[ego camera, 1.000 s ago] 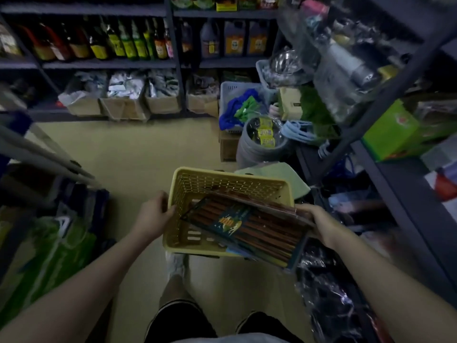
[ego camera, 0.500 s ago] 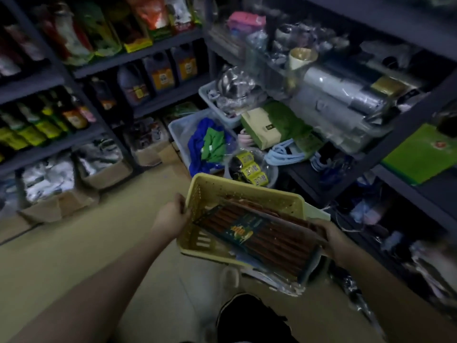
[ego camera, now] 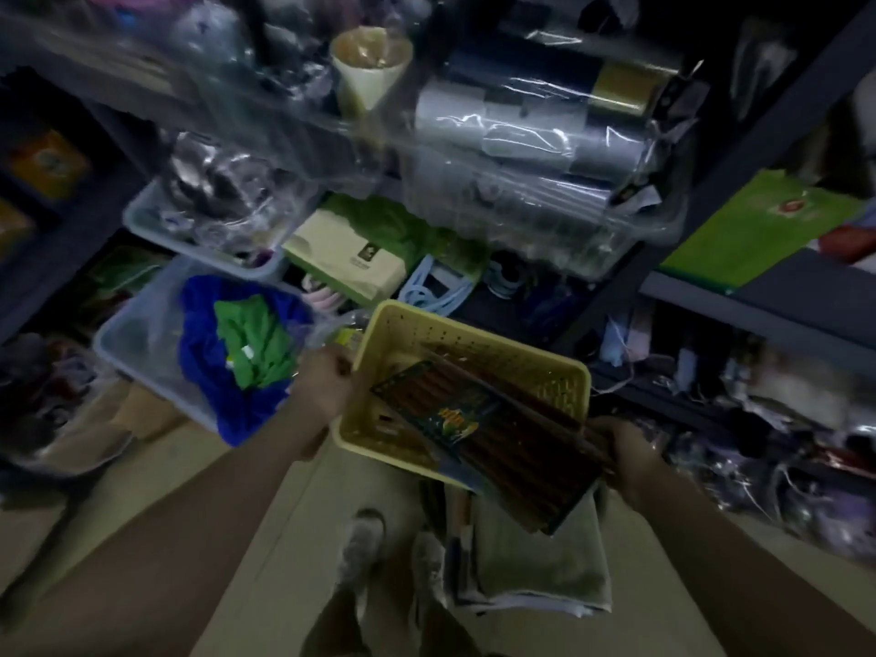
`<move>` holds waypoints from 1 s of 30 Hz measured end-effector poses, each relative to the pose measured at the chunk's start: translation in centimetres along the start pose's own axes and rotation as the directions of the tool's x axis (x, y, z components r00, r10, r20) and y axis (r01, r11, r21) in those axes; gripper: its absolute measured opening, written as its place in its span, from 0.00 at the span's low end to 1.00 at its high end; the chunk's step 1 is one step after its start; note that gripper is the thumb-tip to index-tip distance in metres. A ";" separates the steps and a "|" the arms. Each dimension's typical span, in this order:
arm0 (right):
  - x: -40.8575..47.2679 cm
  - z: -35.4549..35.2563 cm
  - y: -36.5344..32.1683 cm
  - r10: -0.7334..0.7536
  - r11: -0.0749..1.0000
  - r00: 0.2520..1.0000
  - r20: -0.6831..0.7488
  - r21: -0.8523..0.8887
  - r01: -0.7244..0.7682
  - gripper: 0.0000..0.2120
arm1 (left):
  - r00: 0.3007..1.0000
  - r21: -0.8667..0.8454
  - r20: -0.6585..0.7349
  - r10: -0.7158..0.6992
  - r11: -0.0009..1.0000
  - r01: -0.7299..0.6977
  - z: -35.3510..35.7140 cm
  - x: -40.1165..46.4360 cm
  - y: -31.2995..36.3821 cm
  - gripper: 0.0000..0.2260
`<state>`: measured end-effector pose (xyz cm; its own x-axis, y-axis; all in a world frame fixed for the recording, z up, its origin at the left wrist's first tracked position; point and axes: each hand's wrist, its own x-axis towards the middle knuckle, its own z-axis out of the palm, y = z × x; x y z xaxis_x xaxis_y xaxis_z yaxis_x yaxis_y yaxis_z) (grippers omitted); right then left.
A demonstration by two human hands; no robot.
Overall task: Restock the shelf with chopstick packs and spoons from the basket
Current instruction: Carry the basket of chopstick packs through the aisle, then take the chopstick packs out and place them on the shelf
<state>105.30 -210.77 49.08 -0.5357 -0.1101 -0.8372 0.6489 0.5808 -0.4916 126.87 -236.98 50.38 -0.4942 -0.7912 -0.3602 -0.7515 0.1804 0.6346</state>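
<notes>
I hold a yellow perforated basket point(ego camera: 412, 324) in front of me over the floor. My left hand point(ego camera: 327, 386) grips its left rim. My right hand point(ego camera: 625, 448) is closed on the basket's right side and on the end of the dark chopstick packs point(ego camera: 502, 438), which lie slanted in the basket and stick out over its near right edge. The top pack shows brown chopsticks and a yellow label. No spoons are visible. The dark metal shelf point(ego camera: 739, 296) stands ahead and to the right, crowded with goods.
A clear bin with blue and green cloth point(ego camera: 227, 343) sits low on the left. Plastic-wrapped rolls point(ego camera: 545, 149), a cream box point(ego camera: 351, 263) and a green box point(ego camera: 753, 230) fill the shelves. Folded cloth point(ego camera: 535, 561) lies by my shoes on the beige floor.
My view has swung right and down toward the cluttered shelf. The basket, still in both hands, has moved closer to the shelf; the bottle shelves on the left have left the view.
</notes>
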 end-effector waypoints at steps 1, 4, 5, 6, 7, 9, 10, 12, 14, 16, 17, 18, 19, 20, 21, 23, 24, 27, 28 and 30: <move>0.4 0.5 -0.2 0.019 1.000 1.000 -0.007 -0.006 -0.019 0.10 | 0.998 0.076 0.051 0.031 0.997 -0.034 0.4 1.4 -0.4 0.07; 0.7 1.9 -0.9 0.070 0.997 0.997 -0.030 0.036 -0.069 0.10 | 0.980 0.263 0.181 0.085 0.956 -0.132 1.5 4.5 -1.5 0.11; 0.8 2.2 -1.0 0.091 0.995 0.995 -0.050 0.035 -0.089 0.09 | 0.976 0.285 0.199 0.092 0.947 -0.147 1.7 5.3 -1.5 0.12; 0.9 2.4 -1.3 0.108 0.994 0.991 -0.074 0.018 -0.107 0.09 | 0.973 0.299 0.209 0.100 0.940 -0.161 1.9 6.1 -1.5 0.13; 0.8 2.4 -1.6 0.133 0.991 0.987 -0.088 -0.011 -0.135 0.09 | 0.967 0.312 0.233 0.106 0.933 -0.178 1.9 6.7 -1.3 0.13; 0.1 2.3 -2.6 0.091 0.983 0.990 -0.108 -0.151 -0.106 0.11 | 0.950 0.299 0.286 0.127 0.930 -0.214 1.6 7.5 -0.6 0.07; 0.4 2.1 -3.0 -0.014 0.970 0.990 -0.141 -0.243 -0.021 0.11 | 0.942 0.275 0.300 0.150 0.932 -0.237 1.3 7.6 -0.3 0.01; 0.3 2.1 -4.0 -0.237 0.895 0.963 -0.126 -0.415 0.165 0.15 | 0.939 0.258 0.246 0.242 0.917 -0.304 0.9 7.1 -0.2 0.11; -1.0 2.6 -4.9 -0.194 0.858 0.981 0.019 -0.481 0.179 0.25 | 0.913 0.340 0.165 0.373 0.847 -0.408 0.7 5.7 -0.3 0.17; -1.5 3.0 -5.2 -0.049 0.854 0.995 0.084 -0.514 0.086 0.38 | 0.876 0.273 0.197 0.441 0.833 -0.481 0.6 3.7 0.1 0.14; -1.7 3.0 -5.3 0.009 0.849 0.996 0.092 -0.527 0.041 0.44 | 0.866 0.183 0.287 0.409 0.864 -0.469 0.6 2.7 0.5 0.12; -1.5 2.9 -5.1 0.036 0.858 0.995 0.094 -0.513 0.017 0.49 | 0.850 0.105 0.396 0.347 0.902 -0.418 0.9 1.6 1.0 0.11; -0.9 2.7 -4.8 0.057 0.867 0.994 0.093 -0.498 -0.003 0.53 | 0.830 0.042 0.491 0.263 0.945 -0.324 1.2 0.6 1.6 0.11; -1.0 2.5 -4.5 0.076 0.870 0.993 0.092 -0.492 -0.021 0.55 | 0.814 -0.040 0.555 0.168 0.984 -0.176 1.7 -0.2 2.2 0.10; -1.4 2.5 -4.4 0.087 0.873 0.993 0.085 -0.487 -0.035 0.53 | 0.800 -0.151 0.597 0.057 0.988 0.042 2.1 -0.8 3.1 0.09; -2.9 2.6 -4.9 0.074 0.888 0.993 0.089 -0.460 -0.025 0.36 | 0.676 -0.348 0.725 -0.132 0.778 0.524 2.4 -1.0 5.0 0.12; -3.8 2.7 -5.6 0.047 0.910 0.993 0.107 -0.415 0.002 0.24 | 0.589 -0.381 0.792 -0.158 0.625 0.681 2.5 -0.8 5.9 0.15; -6.0 2.9 -7.8 -0.027 0.978 0.983 0.180 -0.200 0.063 0.12 | 0.510 -0.428 0.849 -0.137 0.388 0.816 2.3 -0.2 8.3 0.21; -6.9 3.2 -8.5 -0.054 0.987 0.974 0.218 -0.134 0.085 0.14 | 0.528 -0.460 0.840 -0.124 0.353 0.815 2.1 -0.1 9.1 0.20; -9.0 4.1 -8.8 -0.086 0.984 0.955 0.284 -0.125 0.126 0.14 | 0.575 -0.525 0.812 -0.105 0.300 0.796 1.1 -0.1 10.2 0.13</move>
<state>106.61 -218.15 59.93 -0.4141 -0.3839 -0.8253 0.5040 0.6583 -0.5591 118.77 -234.44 56.10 -0.5601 0.0007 -0.8284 -0.3893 -0.8829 0.2624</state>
